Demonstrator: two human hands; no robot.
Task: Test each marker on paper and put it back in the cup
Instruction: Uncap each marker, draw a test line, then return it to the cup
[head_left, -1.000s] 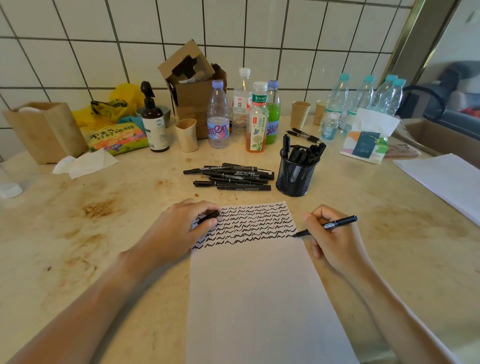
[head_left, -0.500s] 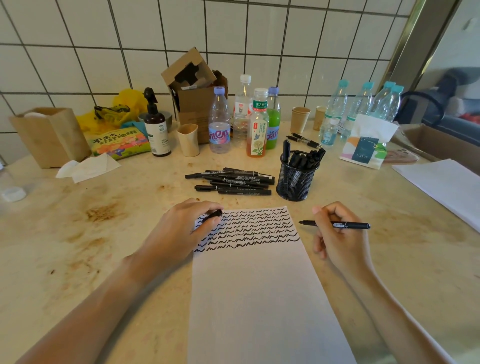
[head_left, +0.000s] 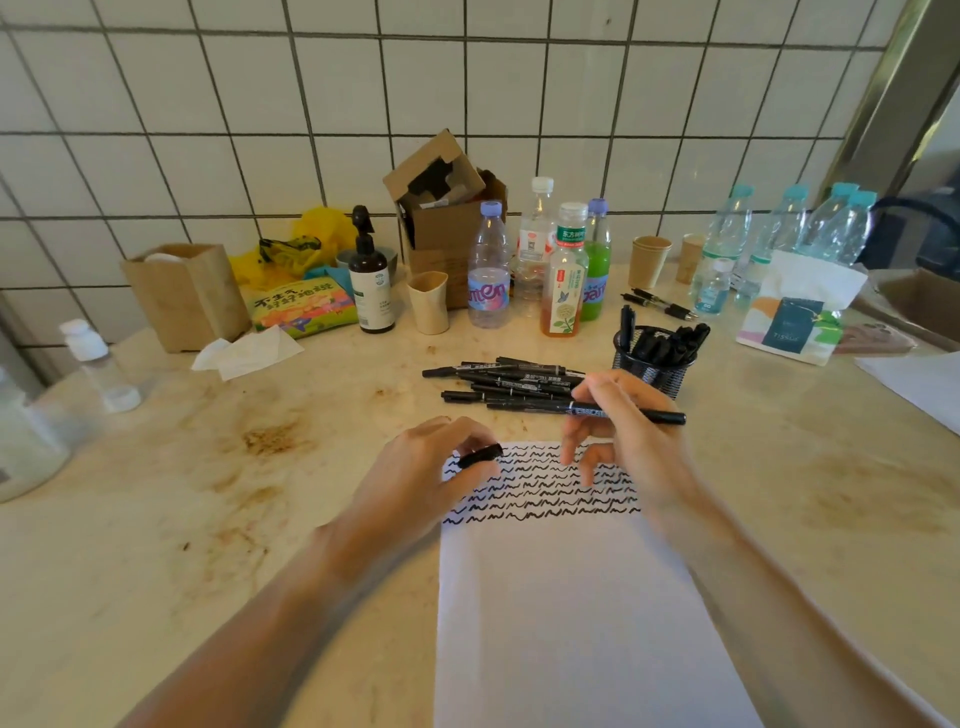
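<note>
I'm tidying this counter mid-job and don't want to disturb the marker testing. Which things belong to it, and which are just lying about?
Belong to the job:
marker in right hand
cap in left hand
paper
mesh cup
loose markers

Just lying about:
drink bottles
paper cups
cardboard box
pump bottle
tissue pack

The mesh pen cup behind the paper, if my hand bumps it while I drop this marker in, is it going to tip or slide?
The mesh cup looks light, being open wire, so it would probably slide on the smooth table. Its markers lean toward the right rim, so a knock from the left might tip it. The right hand holding the marker is already close.
</note>
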